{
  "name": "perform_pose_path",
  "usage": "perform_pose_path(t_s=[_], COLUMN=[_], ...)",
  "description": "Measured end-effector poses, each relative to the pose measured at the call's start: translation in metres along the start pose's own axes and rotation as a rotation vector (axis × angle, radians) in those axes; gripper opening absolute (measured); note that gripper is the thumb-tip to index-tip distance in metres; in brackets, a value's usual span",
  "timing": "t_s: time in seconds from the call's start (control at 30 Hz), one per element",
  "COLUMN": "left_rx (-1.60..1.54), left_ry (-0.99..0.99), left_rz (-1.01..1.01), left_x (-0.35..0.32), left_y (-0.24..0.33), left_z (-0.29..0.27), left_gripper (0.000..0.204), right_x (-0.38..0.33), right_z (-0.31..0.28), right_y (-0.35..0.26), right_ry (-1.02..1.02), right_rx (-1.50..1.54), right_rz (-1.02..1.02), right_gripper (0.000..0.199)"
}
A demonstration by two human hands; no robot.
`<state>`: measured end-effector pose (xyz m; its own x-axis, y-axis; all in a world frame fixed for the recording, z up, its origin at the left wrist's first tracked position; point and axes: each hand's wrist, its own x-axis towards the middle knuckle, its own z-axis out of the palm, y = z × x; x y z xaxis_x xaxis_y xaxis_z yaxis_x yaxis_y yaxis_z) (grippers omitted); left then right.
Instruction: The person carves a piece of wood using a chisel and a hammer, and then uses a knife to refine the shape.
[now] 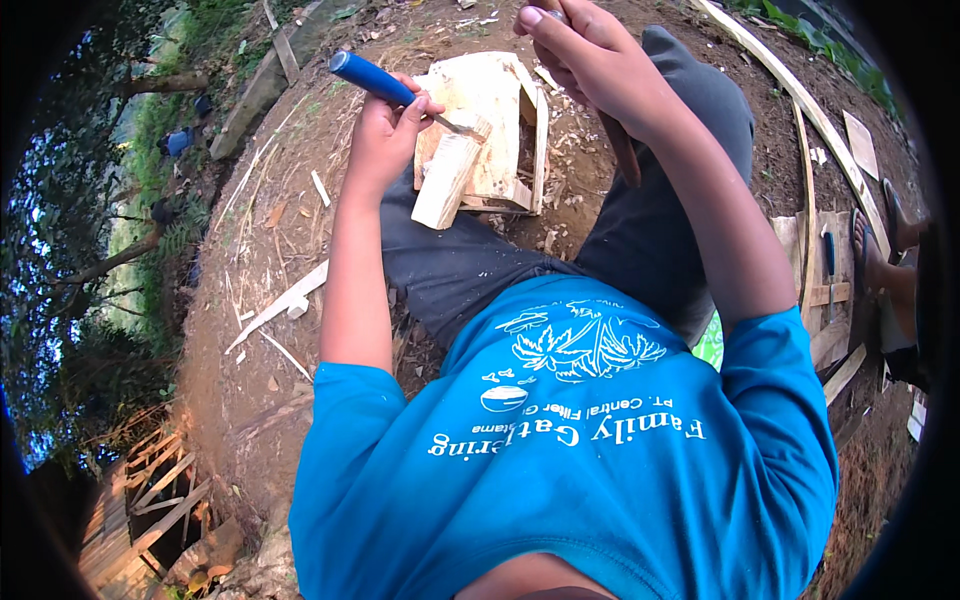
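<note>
Closest to the lens is a bright blue printed shirt (570, 450), and from its short sleeves both bare forearms run up toward the top of the view. Dark grey trousers (480, 260) cover the bent legs below the hands, one knee rising just under the right wrist.

The left hand (385, 135) is wrapped tight around a chisel (385, 85); its blue handle sticks out past the knuckles to the upper left, while the thin metal blade pokes out on the thumb side and meets the top end of a pale wood block (448, 175). That block stands tilted just to the right of the left hand, leaning against a rough wooden box (500, 110) of light planks that sits on the ground between the two hands.

The right hand (585, 55) is raised above and to the right of the box, fingers closed around the top of a wooden handle (622, 150), whose brown shaft hangs down below the wrist; the head of this tool is cut off at the frame edge, so I cannot tell what it is.

Wood chips and splinters litter the bare brown soil (290, 270) left of the left arm. Long thin wooden strips (800, 100) curve across the ground far right of the right arm, and another person's sandalled foot (868, 255) rests there beside flat boards.
</note>
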<state>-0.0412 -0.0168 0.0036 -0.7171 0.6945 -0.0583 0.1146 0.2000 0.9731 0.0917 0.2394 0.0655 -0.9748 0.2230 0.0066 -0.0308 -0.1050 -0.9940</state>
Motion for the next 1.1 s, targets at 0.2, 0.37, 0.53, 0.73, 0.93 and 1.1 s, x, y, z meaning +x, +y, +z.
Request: perform_pose_path(t_s=[0.2,0.37,0.53,0.73,0.93,1.1], left_rx=[0.086,0.173,0.170,0.173,0.302,0.251], left_ry=[-0.051,-0.039,-0.004,-0.034,-0.133,-0.120], left_rz=[-0.013,0.108,0.115,0.095,0.042,0.025], left_x=[0.000,0.004,-0.001,0.011,0.021,0.018], left_y=[-0.002,-0.001,-0.011,-0.008,0.000,0.003], left_z=[-0.004,0.001,-0.005,-0.001,-0.002,-0.003], left_gripper=[0.021,0.016,0.019,0.019,0.022,0.023], right_x=[-0.013,-0.001,0.002,0.016,0.036,0.036], right_z=[0.022,0.046,0.070,0.062,0.056,0.066], right_y=[-0.043,-0.061,-0.106,-0.094,-0.077,-0.089], right_ry=[-0.053,-0.127,-0.160,-0.236,-0.292,-0.090], right_rx=[-0.075,-0.459,-0.645,-0.852,-0.945,-0.825], right_rz=[-0.156,-0.368,-0.155,-0.115,-0.124,-0.219], right_gripper=[0.021,0.021,0.022,0.024,0.026,0.028])
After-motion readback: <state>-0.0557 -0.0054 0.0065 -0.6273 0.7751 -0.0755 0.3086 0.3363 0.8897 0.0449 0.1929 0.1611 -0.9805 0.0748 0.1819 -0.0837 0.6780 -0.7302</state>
